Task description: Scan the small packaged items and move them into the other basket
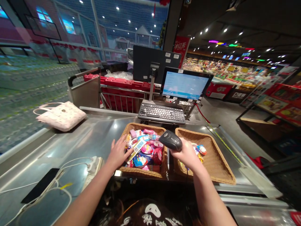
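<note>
Now the scanner (pixel 170 140), light and stiff, is gripped by its handle in the right hand (pixel 185 153); the open left hand (pixel 119 153) lies on packets (pixel 141 161).

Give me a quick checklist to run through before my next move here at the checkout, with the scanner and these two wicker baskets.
1. Handheld barcode scanner gripped in right hand: ok.
2. Left hand resting on the packets in the left wicker basket: ok.
3. Right wicker basket has free room: ok.
4. Checkout monitor lit: ok.
5. Scanner beam switched on: cannot tell.
6. Black phone lying apart from the baskets: ok.
</note>
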Motion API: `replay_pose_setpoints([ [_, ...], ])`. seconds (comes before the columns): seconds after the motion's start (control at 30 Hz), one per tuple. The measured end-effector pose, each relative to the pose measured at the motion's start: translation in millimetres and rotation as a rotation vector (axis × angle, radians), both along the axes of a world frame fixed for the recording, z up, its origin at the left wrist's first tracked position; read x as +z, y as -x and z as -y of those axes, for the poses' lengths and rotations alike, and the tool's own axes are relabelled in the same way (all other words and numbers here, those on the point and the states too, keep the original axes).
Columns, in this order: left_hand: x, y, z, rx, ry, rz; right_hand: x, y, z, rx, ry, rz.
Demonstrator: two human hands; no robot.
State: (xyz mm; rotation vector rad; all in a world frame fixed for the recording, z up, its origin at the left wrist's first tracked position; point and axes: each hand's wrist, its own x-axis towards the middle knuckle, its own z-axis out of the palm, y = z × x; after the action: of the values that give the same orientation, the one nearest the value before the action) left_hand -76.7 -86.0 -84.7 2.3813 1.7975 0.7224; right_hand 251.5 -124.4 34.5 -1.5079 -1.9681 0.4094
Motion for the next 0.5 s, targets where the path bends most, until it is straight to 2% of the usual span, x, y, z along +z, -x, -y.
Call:
replay_pose_setpoints([
  [0.13, 7.8, -8.8, -4.9, -0.009, 0.003, 0.03, -1.6, -21.0, 3.8, -0.1, 0.003, -0.032],
  [0.23, 20.8, -30.9, -13.2, -0.086, -0.059, 0.06, 1.1, -46.3, 9.8, -0.186, -0.016, -0.034],
  [0.37, 41.8, -83.2, -27.4, -0.227, -0.107, 0.12, 5.5, -84.0, 20.8, -0.326, -0.088, -0.051],
  [0.5, 54.5, -154.0, -42.9, -0.374, -0.082, 0.148, 2.8, -118.9, 30.5, -0.42, -0.133, -0.07],
])
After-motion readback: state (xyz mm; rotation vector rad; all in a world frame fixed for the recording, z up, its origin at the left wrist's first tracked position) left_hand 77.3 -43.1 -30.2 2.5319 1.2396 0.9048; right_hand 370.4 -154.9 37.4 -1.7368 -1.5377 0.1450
